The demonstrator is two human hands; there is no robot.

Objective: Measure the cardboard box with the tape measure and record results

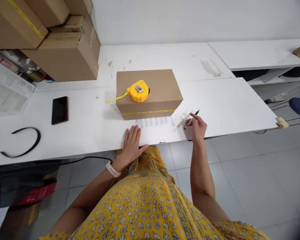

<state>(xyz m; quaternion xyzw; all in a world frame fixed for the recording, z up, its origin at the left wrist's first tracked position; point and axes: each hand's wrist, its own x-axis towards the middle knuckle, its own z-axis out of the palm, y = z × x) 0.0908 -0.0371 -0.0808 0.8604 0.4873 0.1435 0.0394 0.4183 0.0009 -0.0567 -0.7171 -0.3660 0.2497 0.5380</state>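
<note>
Stretching across the view, a white counter (222, 103) carries everything in reach, with a stack of cardboard boxes (62, 50) pushed to its far left corner against the wall. Near the front edge sits a smaller brown box (162, 90), sealed with a yellow strip of tape; a yellow tape measure (138, 91) rests on its lid, a short length of blade drawn out over the left side. Tucked against the box's near face lies a printed sheet of paper (153, 122), close enough to write on while the box is at hand. The left hand (132, 144) lies flat on the counter edge just beside the sheet, fingers spread and holding nothing, seemingly as a brace; a pale watch (112, 169) circles the wrist. The right hand (197, 127) hovers right of the sheet, fingers pinched around a dark pen (193, 117) whose far end points away and to the right. Further left lie a black phone (59, 109), face up, and a curved black band (22, 141), well apart from both hands.
</note>
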